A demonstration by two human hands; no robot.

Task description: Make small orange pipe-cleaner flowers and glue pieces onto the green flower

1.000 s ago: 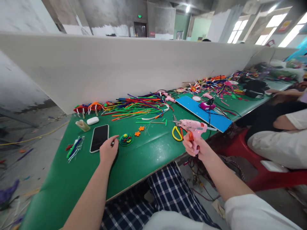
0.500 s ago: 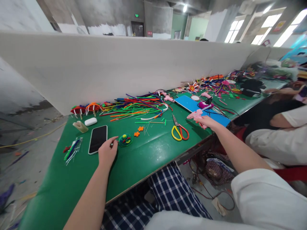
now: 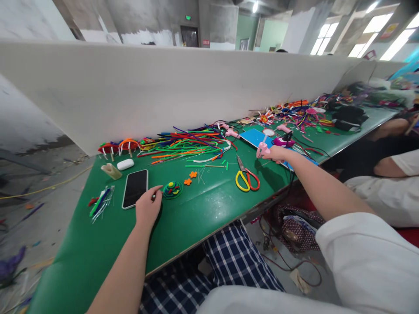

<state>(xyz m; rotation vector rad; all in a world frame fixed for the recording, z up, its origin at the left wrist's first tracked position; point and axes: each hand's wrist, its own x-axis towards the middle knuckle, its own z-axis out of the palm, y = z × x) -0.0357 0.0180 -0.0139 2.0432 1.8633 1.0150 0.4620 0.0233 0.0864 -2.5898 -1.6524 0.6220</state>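
My right hand point(image 3: 276, 153) is closed around a pink hot glue gun point(image 3: 262, 149), held above the table near the blue board. My left hand point(image 3: 149, 203) rests on the green table beside the phone, its index finger stretched toward a coiled green pipe-cleaner piece point(image 3: 172, 189) with yellow and red bits. The fingertip is close to the coil's left edge; whether it touches I cannot tell. Two orange flower shapes point(image 3: 190, 178) lie right of the coil. Scissors point(image 3: 246, 175) with one yellow and one red handle lie between the flowers and my right hand.
A phone point(image 3: 135, 188), a white case point(image 3: 125, 164) and a bundle of ties point(image 3: 103, 203) lie at the left. Loose pipe cleaners point(image 3: 190, 146) are piled along the white partition point(image 3: 163, 91). A blue board point(image 3: 253, 137) lies at the right, near another person's arm point(image 3: 396, 165).
My right hand has turned the glue gun and moved it slightly up, so it points more toward the partition. My left hand stays by the coil. The view has shifted a little.
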